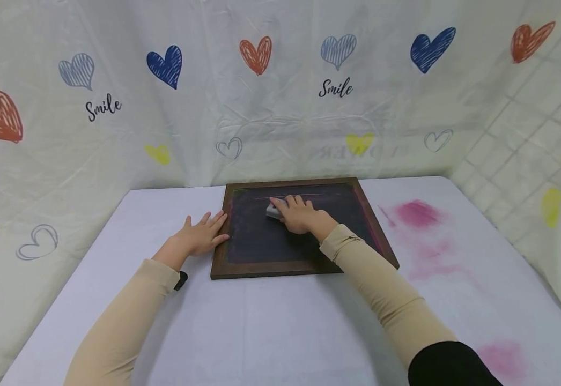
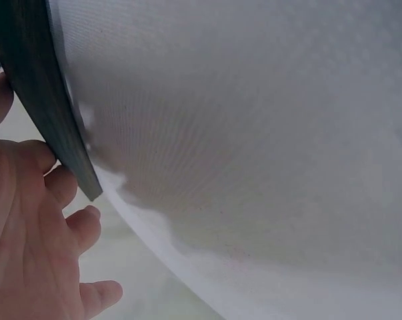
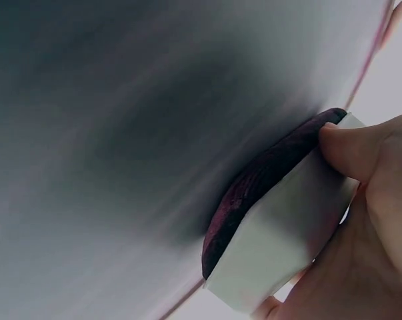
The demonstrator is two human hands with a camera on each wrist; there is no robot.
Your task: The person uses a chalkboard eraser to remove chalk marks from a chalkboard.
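Both hands are at the chalkboard point(image 1: 280, 244): right hand point(image 1: 300, 214) grips a white eraser point(image 1: 274, 210) near its far edge, long axis pointing away; left hand point(image 1: 202, 236) flat, fingers spread against the left frame. Only the right wrist view shows the eraser's pink-stained felt point(image 3: 267, 187).

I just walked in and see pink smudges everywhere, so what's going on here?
A person is pressing a white eraser against a wood-framed chalkboard with the right hand, grip curled round it. Its felt face is stained pink. The left hand lies flat at the board's left frame. A pink line remains near the top edge; pink smears mark the table.
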